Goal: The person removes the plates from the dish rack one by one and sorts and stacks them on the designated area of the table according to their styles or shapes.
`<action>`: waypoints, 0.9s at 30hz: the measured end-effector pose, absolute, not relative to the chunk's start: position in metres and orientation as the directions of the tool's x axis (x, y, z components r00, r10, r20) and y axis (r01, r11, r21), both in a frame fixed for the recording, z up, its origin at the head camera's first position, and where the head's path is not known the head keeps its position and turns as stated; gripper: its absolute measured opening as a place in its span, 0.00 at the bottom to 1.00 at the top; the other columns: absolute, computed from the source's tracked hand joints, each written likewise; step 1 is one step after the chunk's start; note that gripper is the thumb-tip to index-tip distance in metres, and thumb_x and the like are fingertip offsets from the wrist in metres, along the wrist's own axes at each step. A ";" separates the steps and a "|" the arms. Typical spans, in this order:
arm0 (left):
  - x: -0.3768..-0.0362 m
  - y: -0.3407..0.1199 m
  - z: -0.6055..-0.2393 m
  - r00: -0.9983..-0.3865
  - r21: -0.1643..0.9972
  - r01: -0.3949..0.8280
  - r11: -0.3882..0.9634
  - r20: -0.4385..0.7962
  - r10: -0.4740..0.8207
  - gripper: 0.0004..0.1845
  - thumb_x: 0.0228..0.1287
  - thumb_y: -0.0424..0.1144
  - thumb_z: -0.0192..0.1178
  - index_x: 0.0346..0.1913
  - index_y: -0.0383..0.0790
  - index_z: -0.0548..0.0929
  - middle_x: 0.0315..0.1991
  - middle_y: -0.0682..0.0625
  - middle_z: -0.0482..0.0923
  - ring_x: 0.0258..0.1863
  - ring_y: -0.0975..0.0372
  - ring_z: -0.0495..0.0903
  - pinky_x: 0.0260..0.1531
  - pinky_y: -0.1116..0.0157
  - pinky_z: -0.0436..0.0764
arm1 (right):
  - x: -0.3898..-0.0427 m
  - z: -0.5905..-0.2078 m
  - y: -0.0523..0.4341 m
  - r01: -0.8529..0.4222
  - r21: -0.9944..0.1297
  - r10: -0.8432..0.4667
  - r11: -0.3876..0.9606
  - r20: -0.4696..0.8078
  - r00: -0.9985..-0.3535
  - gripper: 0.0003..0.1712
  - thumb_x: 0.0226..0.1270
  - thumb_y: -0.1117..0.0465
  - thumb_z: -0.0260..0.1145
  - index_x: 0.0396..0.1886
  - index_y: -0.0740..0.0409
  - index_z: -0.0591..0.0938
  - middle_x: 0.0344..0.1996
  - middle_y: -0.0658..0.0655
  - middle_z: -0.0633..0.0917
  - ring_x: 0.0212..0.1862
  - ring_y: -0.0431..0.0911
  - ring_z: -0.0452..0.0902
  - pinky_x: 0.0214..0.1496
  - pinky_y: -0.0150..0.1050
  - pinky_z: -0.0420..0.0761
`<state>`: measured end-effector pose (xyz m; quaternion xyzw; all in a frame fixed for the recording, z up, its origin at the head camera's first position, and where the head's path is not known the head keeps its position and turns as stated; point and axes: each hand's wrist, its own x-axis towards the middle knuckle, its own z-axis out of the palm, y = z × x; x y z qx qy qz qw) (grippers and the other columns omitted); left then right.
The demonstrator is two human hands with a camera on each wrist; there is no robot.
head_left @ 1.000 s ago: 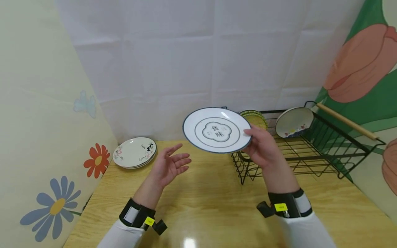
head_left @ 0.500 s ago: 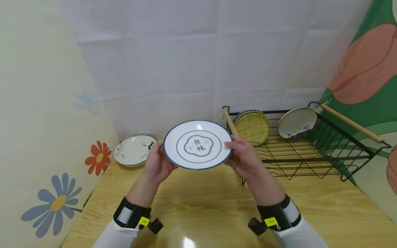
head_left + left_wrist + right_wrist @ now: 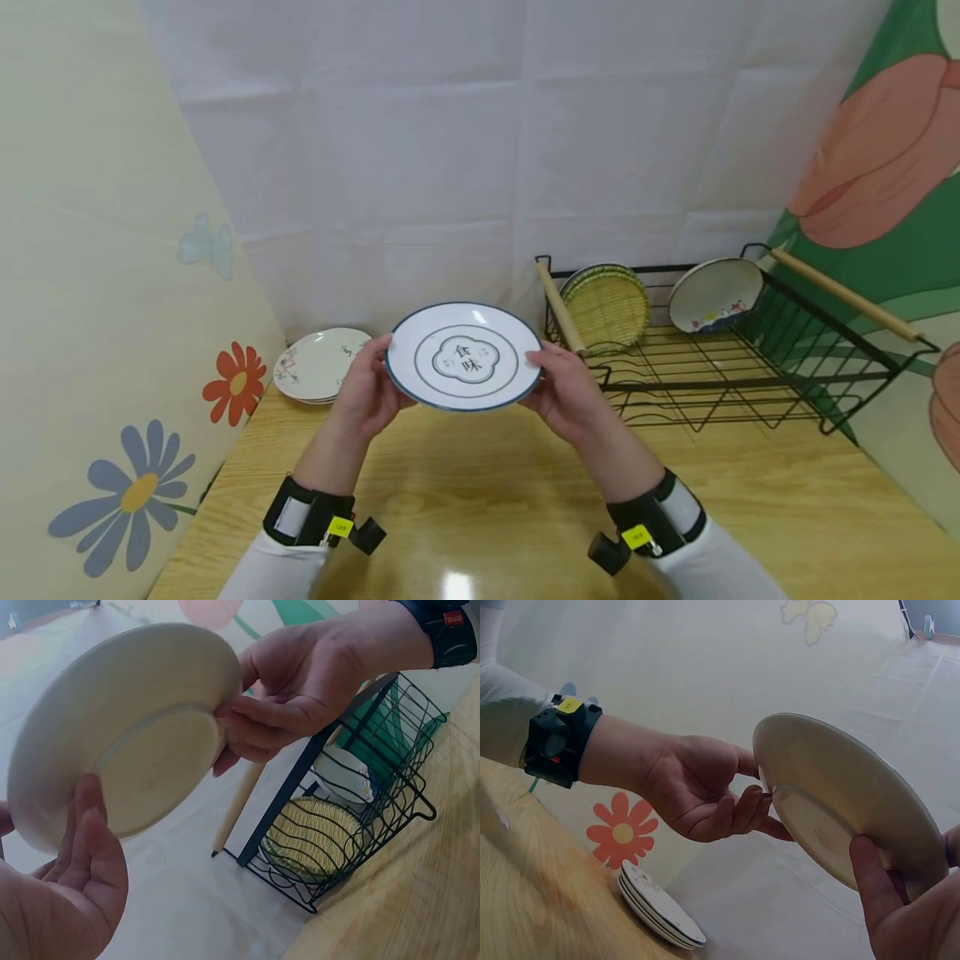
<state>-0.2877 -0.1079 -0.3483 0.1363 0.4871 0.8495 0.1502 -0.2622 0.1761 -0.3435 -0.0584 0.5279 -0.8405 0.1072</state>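
Note:
A white plate (image 3: 465, 357) with a blue rim and a printed centre is held up above the table, face tilted toward me. My left hand (image 3: 369, 390) grips its left edge, fingers curled underneath. On the opposite edge my right hand (image 3: 568, 392) pinches the rim, thumb on top and fingers below. Both wrist views show the plain underside of the plate (image 3: 142, 742), with fingertips of each hand against it. Behind my left hand lies a stack of white decorated plates (image 3: 318, 364), partly covered by that hand.
A black wire dish rack (image 3: 750, 385) with wooden handles stands at the right. It holds a yellow-green woven round piece (image 3: 607, 310) with plates behind it, and a white floral dish (image 3: 716, 296). The wooden table (image 3: 465, 483) meets a white cloth backdrop (image 3: 420, 125).
The plate moved left and down, away from the rack, in my right hand. My left hand, free a second ago, took hold of its left edge. Since then both hands shifted slightly left.

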 end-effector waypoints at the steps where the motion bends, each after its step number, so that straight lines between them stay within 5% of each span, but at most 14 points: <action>1: -0.289 -0.109 -0.349 -0.912 0.873 -0.128 -0.470 0.083 0.402 0.24 0.84 0.52 0.35 0.59 0.43 0.78 0.39 0.53 0.92 0.33 0.66 0.91 0.34 0.67 0.86 | -0.264 -0.346 0.176 0.123 -0.893 -0.255 -0.432 -0.010 -0.967 0.31 0.83 0.61 0.46 0.81 0.61 0.59 0.46 0.52 0.89 0.39 0.40 0.89 0.42 0.34 0.88; 8: -0.296 -0.116 -0.354 -0.846 0.873 -0.211 -0.439 0.061 0.530 0.24 0.84 0.46 0.32 0.46 0.42 0.82 0.31 0.51 0.92 0.28 0.65 0.90 0.30 0.70 0.84 | -0.273 -0.356 0.178 0.166 -0.856 -0.304 -0.490 -0.011 -0.953 0.31 0.85 0.59 0.40 0.82 0.62 0.54 0.44 0.53 0.91 0.40 0.41 0.90 0.40 0.35 0.88; 27: -0.297 -0.118 -0.356 -0.794 0.843 -0.315 -0.436 0.018 0.608 0.18 0.82 0.39 0.34 0.53 0.39 0.76 0.34 0.48 0.92 0.30 0.62 0.91 0.32 0.68 0.88 | -0.284 -0.365 0.181 0.180 -0.856 -0.291 -0.485 -0.036 -0.956 0.32 0.87 0.50 0.41 0.82 0.58 0.57 0.46 0.51 0.91 0.42 0.39 0.90 0.38 0.34 0.87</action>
